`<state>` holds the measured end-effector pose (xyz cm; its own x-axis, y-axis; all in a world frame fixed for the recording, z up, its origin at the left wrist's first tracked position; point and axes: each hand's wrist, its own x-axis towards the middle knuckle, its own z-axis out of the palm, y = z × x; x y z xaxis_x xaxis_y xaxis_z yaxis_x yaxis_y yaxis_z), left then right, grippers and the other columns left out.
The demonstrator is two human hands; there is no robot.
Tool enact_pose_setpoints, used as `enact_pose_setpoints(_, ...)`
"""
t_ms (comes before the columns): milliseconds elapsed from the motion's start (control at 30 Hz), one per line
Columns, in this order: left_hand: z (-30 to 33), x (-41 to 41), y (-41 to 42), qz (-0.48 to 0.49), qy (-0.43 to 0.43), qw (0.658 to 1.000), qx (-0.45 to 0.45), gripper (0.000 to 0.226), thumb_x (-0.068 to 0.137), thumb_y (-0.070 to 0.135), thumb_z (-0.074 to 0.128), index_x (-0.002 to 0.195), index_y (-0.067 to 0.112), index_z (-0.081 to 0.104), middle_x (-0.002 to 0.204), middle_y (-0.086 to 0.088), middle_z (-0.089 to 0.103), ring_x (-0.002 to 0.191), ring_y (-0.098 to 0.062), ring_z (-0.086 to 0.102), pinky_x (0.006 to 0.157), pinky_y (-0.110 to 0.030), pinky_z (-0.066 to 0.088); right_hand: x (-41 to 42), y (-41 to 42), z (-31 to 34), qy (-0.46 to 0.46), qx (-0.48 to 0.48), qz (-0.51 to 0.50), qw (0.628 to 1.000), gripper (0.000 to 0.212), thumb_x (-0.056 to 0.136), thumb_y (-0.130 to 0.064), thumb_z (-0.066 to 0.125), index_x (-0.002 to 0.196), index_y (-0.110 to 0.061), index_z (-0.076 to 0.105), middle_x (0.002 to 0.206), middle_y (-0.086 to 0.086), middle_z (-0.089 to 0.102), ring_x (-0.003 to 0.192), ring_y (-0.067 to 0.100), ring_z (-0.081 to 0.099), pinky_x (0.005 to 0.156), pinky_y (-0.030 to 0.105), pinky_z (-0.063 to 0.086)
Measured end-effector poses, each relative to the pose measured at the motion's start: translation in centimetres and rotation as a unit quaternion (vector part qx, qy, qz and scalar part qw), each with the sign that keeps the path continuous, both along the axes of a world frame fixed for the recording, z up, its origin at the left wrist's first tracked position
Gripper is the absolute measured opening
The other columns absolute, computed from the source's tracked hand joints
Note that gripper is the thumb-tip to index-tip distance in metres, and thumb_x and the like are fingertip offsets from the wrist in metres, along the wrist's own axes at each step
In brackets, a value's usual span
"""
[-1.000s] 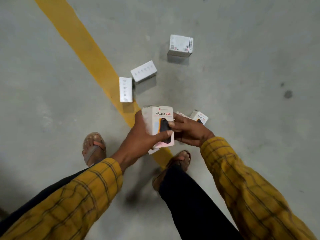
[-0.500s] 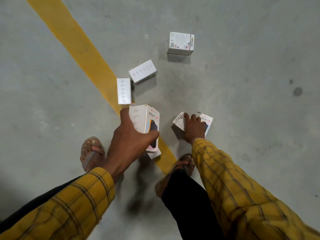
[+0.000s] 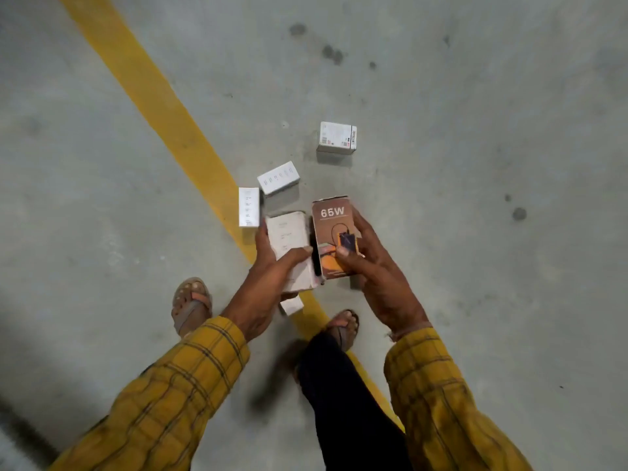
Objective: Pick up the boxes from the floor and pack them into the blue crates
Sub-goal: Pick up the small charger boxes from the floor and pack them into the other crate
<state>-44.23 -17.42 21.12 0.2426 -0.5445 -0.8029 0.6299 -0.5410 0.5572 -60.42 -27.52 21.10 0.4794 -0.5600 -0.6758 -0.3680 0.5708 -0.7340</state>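
My left hand [image 3: 272, 277] grips a white box [image 3: 289, 243] above the floor, fingers wrapped round its sides. My right hand [image 3: 377, 266] holds a brown box marked 65W [image 3: 331, 229] upright right beside it, thumb on its front. Three white boxes lie on the concrete ahead: a narrow one [image 3: 248, 207] on the yellow line's edge, a tilted one [image 3: 278, 177] just behind it, and a squarer one [image 3: 337, 137] farther off. Another small white box [image 3: 291, 305] peeks out on the floor under my left hand. No blue crate is in view.
A broad yellow line [image 3: 163, 110] runs diagonally across the grey concrete floor [image 3: 475, 164] and passes between my sandalled feet [image 3: 190, 304]. Dark stains dot the floor at the upper right.
My right hand has lifted the 65W box off the floor and brought it up beside the white box in my left hand. The view has pulled back from the floor.
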Motion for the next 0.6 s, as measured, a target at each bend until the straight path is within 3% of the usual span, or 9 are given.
enact_pose_setpoints(100,5.0,1.5,0.2,-0.033,0.021,0.998,-0.055,0.08,0.09,0.029,0.071,0.15,0.052,0.024,0.138,0.011,0.061,0.122,-0.017,0.064,0.089,-0.045,0.06,2.3,0.9,6.6,0.025,-0.053,0.016,0.998,0.07,0.094,-0.029,0.071,0.15,-0.054,0.037,0.139,-0.002,0.061,0.124,0.014,0.064,0.107,0.041,0.053)
enact_pose_setpoints(200,10.3,3.9,0.8,-0.071,-0.026,0.993,-0.089,0.077,0.088,0.036,0.074,0.15,0.047,0.03,0.14,0.012,0.06,0.127,-0.014,0.061,0.101,-0.045,0.054,3.9,1.0,12.3,0.013,-0.058,0.034,0.998,0.073,0.092,-0.035,0.075,0.149,-0.057,0.035,0.141,0.004,0.059,0.126,0.023,0.063,0.108,0.05,0.051)
enact_pose_setpoints(367,20.4,7.7,1.9,-0.062,-0.077,0.99,-0.102,0.087,0.066,0.053,0.089,0.138,0.035,0.046,0.129,0.008,0.067,0.12,-0.014,0.064,0.1,-0.043,0.056,6.6,1.8,23.1,-0.018,-0.074,0.065,0.995,0.073,0.094,-0.032,0.072,0.151,-0.053,0.033,0.139,0.004,0.062,0.126,0.024,0.063,0.109,0.051,0.05)
enact_pose_setpoints(500,29.6,10.1,3.2,-0.06,-0.118,0.983,-0.128,0.083,0.068,0.042,0.092,0.135,0.034,0.042,0.123,0.006,0.068,0.115,-0.012,0.066,0.093,-0.037,0.06,8.4,2.4,32.6,-0.012,-0.117,0.11,0.987,0.073,0.096,-0.031,0.07,0.153,-0.05,0.029,0.136,0.003,0.066,0.128,0.023,0.062,0.113,0.053,0.044)
enact_pose_setpoints(600,36.5,11.5,4.4,-0.063,-0.143,0.975,-0.16,0.086,0.069,0.034,0.092,0.135,0.03,0.037,0.12,0.003,0.069,0.112,-0.013,0.068,0.093,-0.042,0.06,9.6,3.4,39.8,-0.019,-0.151,0.142,0.978,0.075,0.095,-0.034,0.072,0.153,-0.052,0.028,0.137,0.001,0.066,0.127,0.02,0.062,0.111,0.05,0.048)
